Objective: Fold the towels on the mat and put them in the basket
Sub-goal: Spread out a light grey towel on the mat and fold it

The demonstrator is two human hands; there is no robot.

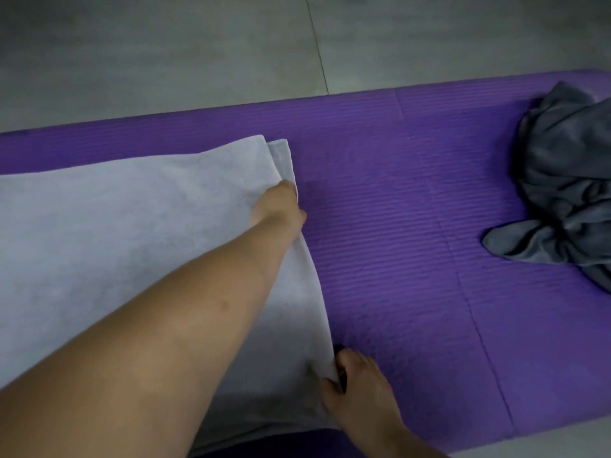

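Nearest to us, by the mat's near edge, our right hand [358, 385] pinches the near right corner of the pale towel [115, 226], thumb and fingers closed on the cloth and lifting it a little off the purple mat [396, 209]. Our left forearm reaches across the towel from the lower left. Farther along the same right-hand edge of the towel, our left hand [279, 206] grips the cloth, its fingers curled over the edge, though their tips are hidden from us. The pale towel lies doubled over on the left part of the mat, the upper layer slightly short of the lower one at its far right corner, where a strip of the under layer shows. It reaches close to the mat's far edge. Well apart from it, at the right end of the mat, a dark grey towel [568, 180] lies crumpled in a heap. Beyond the mat's far edge is the grey tiled floor [165, 44].
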